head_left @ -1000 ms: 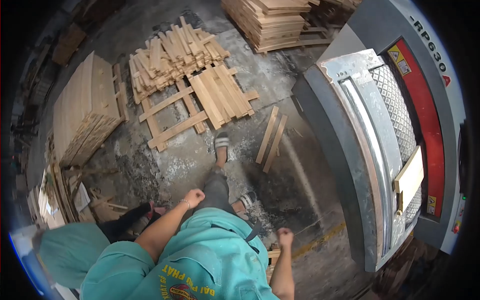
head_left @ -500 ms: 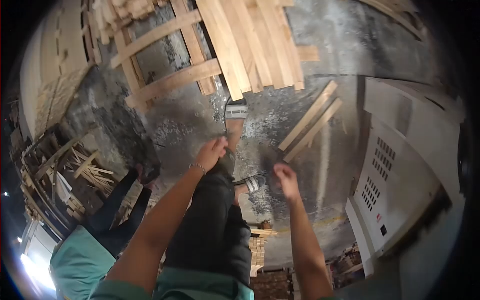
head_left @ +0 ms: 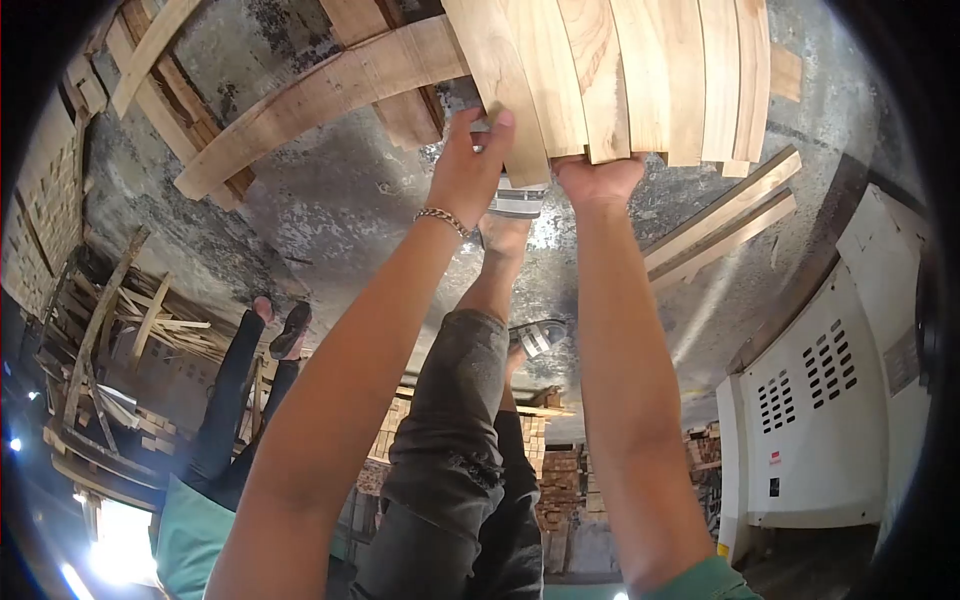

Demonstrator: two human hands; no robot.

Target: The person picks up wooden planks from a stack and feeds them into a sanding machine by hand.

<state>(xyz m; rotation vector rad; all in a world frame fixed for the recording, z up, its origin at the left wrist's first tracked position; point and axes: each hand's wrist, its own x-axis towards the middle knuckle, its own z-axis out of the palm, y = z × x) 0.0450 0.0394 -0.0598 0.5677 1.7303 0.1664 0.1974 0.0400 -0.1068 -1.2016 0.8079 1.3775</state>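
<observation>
Several pale wooden planks [head_left: 600, 85] lie side by side at the top of the view, their near ends towards me. At the left edge of the outermost plank is my left hand [head_left: 468, 168], thumb and fingers apart, the thumb overlapping the plank's edge. My right hand [head_left: 602, 182] is palm up at the near ends of the middle planks, its fingers tucked underneath and hidden by the wood. Below the planks runs a curved-looking wooden slat [head_left: 320, 95], which reaches out to the left.
Two loose wooden strips [head_left: 725, 222] lie on the concrete floor at right. A white machine cabinet [head_left: 800, 410] with vent slots stands beyond them. Scrap wood [head_left: 165, 320] is heaped at left, near another person's legs [head_left: 232, 390]. My sandalled foot [head_left: 515, 203] is just below the planks.
Both hands have moved forward to the planks. My right hand has slid under their near ends, and my left has reached the left edge. The view has shifted closer to the planks.
</observation>
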